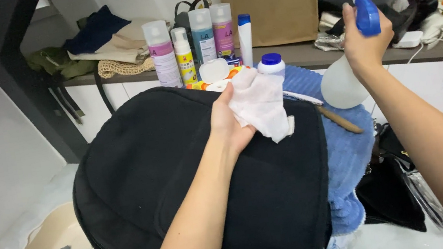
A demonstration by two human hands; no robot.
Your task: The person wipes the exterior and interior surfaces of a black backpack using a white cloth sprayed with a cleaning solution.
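Cluttered shelf behind crumpled white cloth [260, 107]

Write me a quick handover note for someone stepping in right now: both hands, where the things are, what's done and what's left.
Left hand: holds a crumpled white cloth wipe, pressed on the large black fabric backpack.
Right hand: raised, gripping a translucent white spray bottle with blue trigger head, above the blue towel under the backpack.
Done: cannot tell; no wet patch or stain shows on the backpack.
Left: judging by the hands, probably spraying and wiping the backpack surface.
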